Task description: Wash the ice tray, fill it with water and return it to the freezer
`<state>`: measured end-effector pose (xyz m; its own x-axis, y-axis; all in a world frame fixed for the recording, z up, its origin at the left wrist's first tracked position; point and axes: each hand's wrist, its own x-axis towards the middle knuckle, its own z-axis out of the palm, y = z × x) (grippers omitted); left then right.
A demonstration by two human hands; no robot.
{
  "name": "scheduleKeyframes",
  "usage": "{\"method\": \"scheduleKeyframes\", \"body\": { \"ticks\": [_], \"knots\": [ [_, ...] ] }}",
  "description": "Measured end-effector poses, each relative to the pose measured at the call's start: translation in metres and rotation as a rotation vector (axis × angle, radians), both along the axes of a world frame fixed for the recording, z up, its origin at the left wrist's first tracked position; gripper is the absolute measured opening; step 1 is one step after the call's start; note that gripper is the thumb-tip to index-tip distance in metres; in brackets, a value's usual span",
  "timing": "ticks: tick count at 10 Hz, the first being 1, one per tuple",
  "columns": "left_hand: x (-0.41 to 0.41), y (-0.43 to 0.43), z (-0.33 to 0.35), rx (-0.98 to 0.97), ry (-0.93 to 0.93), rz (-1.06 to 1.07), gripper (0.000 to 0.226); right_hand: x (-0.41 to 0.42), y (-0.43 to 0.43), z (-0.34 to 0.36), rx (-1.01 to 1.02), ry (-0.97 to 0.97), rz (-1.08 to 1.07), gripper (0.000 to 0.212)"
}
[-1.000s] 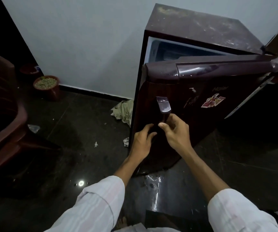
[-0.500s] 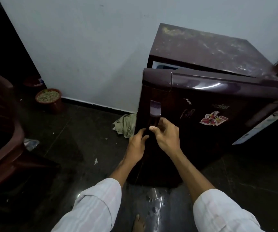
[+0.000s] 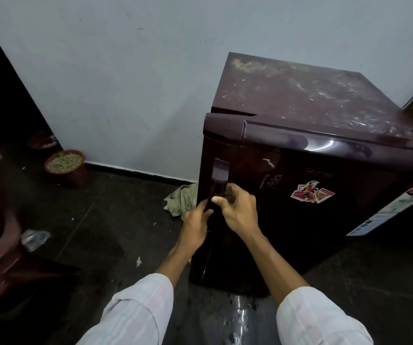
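The handle (image 3: 219,181) is clasped by the right grip (image 3: 237,210), with fingers curled round it. The door (image 3: 300,220) edge just below is apparently pinched by the left grip (image 3: 195,226). The door is seen nearly closed on the fridge (image 3: 300,95), and the tray is hidden from view. A sticker (image 3: 312,194) is seen at 3 o'clock, a rag (image 3: 180,199) at 9, a pot (image 3: 66,168) at 10.

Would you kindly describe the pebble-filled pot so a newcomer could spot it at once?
From the maroon fridge, follow the base of the white wall leftward past the crumpled cloth. The brown pot stands there on the dark floor. Unlike the shadowed pot behind it, it is topped with pale pebbles.
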<state>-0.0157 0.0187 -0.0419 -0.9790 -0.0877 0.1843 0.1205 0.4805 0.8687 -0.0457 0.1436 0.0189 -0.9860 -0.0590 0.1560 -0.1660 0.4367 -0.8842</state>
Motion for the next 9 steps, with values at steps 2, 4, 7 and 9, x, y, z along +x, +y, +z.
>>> {"method": "scheduleKeyframes", "body": {
  "ticks": [2, 4, 7, 9],
  "knots": [
    [-0.015, -0.008, 0.0, -0.083, -0.027, -0.081, 0.034, -0.005, -0.005, 0.001, -0.001, -0.03, -0.042, 0.025],
    [-0.014, -0.008, 0.003, -0.129, -0.061, -0.043, 0.03, 0.001, -0.007, 0.013, 0.111, -0.022, -0.037, 0.018],
    [0.03, -0.017, -0.006, -0.651, 0.245, -0.04, 0.075, 0.053, -0.01, 0.001, 0.715, 0.073, -0.12, 0.046],
    [0.05, -0.025, -0.002, -0.829, 0.317, -0.112, 0.068, 0.091, 0.011, -0.014, 0.93, 0.086, -0.181, 0.061]
  ]
}}
